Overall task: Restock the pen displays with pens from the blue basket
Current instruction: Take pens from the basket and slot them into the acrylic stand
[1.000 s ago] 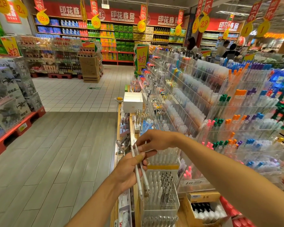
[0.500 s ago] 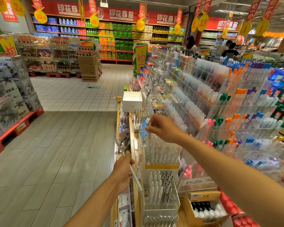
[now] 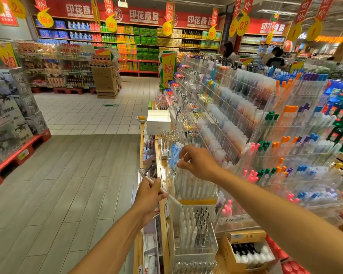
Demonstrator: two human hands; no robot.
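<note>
A person restocks a supermarket pen rack: the right hand (image 3: 198,163), fingers curled in a pinch, lowers a clear pen (image 3: 179,165) into the upper acrylic bin (image 3: 194,186) of white pens, tip down to match its neighbours. The left hand (image 3: 149,194) grips spare pens (image 3: 158,186) just beside the display, apparently kept close for the next refill. The blue basket is out of view.

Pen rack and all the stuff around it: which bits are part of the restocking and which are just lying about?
Part of the job:
- left hand, its grip round spare white pens
- right hand, pinching a pen top over the clear pen bin

Just lying about:
- white box
- cardboard box of markers
- small dish
- red pallet of boxed drones
</note>
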